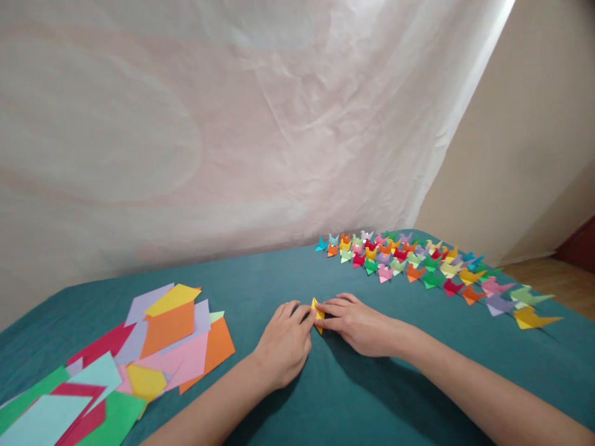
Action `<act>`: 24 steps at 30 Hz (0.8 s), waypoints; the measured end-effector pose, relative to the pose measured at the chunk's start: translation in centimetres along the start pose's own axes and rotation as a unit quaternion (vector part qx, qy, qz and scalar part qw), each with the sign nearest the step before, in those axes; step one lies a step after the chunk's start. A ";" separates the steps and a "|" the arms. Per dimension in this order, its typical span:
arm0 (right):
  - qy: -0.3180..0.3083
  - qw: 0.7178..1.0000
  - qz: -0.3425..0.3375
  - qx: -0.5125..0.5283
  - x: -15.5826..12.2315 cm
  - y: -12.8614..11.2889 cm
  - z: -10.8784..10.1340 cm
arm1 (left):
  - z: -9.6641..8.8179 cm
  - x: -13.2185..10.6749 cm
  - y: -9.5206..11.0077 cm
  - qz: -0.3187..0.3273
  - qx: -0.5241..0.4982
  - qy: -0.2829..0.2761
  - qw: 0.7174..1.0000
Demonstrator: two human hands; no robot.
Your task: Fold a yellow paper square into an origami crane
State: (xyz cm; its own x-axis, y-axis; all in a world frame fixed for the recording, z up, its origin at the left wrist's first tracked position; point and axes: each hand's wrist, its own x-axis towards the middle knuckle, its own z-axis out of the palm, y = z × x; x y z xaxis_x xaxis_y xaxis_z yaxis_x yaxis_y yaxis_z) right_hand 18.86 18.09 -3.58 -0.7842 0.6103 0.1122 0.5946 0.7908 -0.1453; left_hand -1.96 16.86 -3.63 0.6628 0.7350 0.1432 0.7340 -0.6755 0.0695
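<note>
A small folded piece of yellow paper (pixel 319 314) lies on the teal cloth in the middle, its pointed ends showing above and below the fingers. My left hand (pixel 287 341) has its fingertips pressed on the paper's left side. From the right, my right hand (pixel 356 323) holds the paper's other edge, thumb and fingers closed against it. Part of the paper is hidden under the fingertips of both hands.
Loose coloured paper sheets (pixel 171 328) overlap in a spread pile at the left. Rows of small folded paper birds (pixel 416 272) stand at the back right. Behind the cloth-covered table (pixel 260 272) hangs a pale curtain (pixel 232 136).
</note>
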 end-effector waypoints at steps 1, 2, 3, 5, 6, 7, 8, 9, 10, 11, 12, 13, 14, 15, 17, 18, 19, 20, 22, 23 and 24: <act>0.000 1.000 -0.002 0.000 0.0 0.0 0.0 | 0.0 0.0 -0.1 0.003 0.000 0.000 1.000; -0.001 1.000 -0.004 -0.001 0.0 0.0 0.0 | 0.0 0.0 -0.1 0.006 0.001 -0.001 1.000; -0.002 1.000 -0.006 -0.003 -0.1 0.0 0.0 | -0.1 0.0 -0.1 0.009 0.003 -0.002 1.000; -0.006 1.000 -0.011 -0.006 -0.1 0.1 0.0 | -0.1 0.0 -0.1 0.012 0.008 -0.006 1.000; -0.009 1.000 -0.014 -0.007 -0.1 0.1 -0.1 | -0.1 -0.1 -0.1 0.013 0.011 -0.007 1.000; -0.012 1.000 -0.018 -0.006 -0.2 0.1 -0.2 | -0.1 -0.1 0.0 0.013 0.013 -0.008 1.000; -0.014 1.000 -0.021 -0.005 -0.2 0.2 -0.3 | 0.0 -0.1 0.0 0.012 0.016 -0.008 1.000; -0.017 1.000 -0.025 -0.001 -0.3 0.3 -0.4 | 0.0 -0.1 0.0 0.011 0.019 -0.008 1.000; -0.021 0.999 -0.028 0.003 -0.3 0.4 -0.5 | 0.0 -0.1 0.1 0.010 0.022 -0.008 1.000; -0.025 0.999 -0.030 0.009 -0.4 0.5 -0.6 | 0.0 -0.1 0.1 0.009 0.025 -0.009 1.000; -0.032 0.999 -0.032 0.014 -0.4 0.6 -0.7 | 0.0 0.0 0.1 0.008 0.026 -0.011 1.000; -0.039 0.998 -0.034 0.020 -0.4 0.7 -0.8 | 0.1 0.0 0.1 0.007 0.027 -0.013 1.000; -0.048 0.998 -0.035 0.026 -0.5 0.9 -0.9 | 0.1 0.0 0.1 0.006 0.027 -0.016 0.999; -0.056 0.997 -0.035 0.031 -0.5 1.0 -1.0 | 0.1 0.0 0.1 0.006 0.027 -0.018 0.999; -0.072 0.996 -0.030 0.044 -0.5 1.1 -1.0 | 0.2 0.0 0.0 0.007 0.026 -0.019 0.999; -0.077 0.995 -0.027 0.051 -0.5 1.2 -1.0 | 0.2 0.0 0.0 0.008 0.026 -0.018 0.999; -0.081 0.995 -0.022 0.057 -0.5 1.2 -1.0 | 0.3 0.0 0.0 0.008 0.026 -0.017 0.999; -0.084 0.994 -0.019 0.064 -0.5 1.2 -1.0 | 0.3 0.0 0.0 0.009 0.026 -0.015 1.000; -0.087 0.993 -0.014 0.076 -0.6 1.1 -1.1 | 0.3 0.0 -0.1 0.008 0.025 -0.014 1.000; -0.088 0.993 -0.013 0.083 -0.7 1.1 -1.1 | 0.3 0.0 -0.1 0.007 0.024 -0.014 1.000; -0.088 0.992 -0.013 0.090 -0.7 1.1 -1.1 | 0.3 0.0 -0.1 0.008 0.024 -0.015 1.000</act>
State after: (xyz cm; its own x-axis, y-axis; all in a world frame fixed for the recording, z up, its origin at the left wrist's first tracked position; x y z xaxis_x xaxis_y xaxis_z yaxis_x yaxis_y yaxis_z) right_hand 20.24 18.57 -2.75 -0.8272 0.5594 -0.0538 0.5451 0.7753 -0.3190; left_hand -2.00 16.96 -3.92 0.6777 0.7264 0.1140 0.7294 -0.6838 0.0209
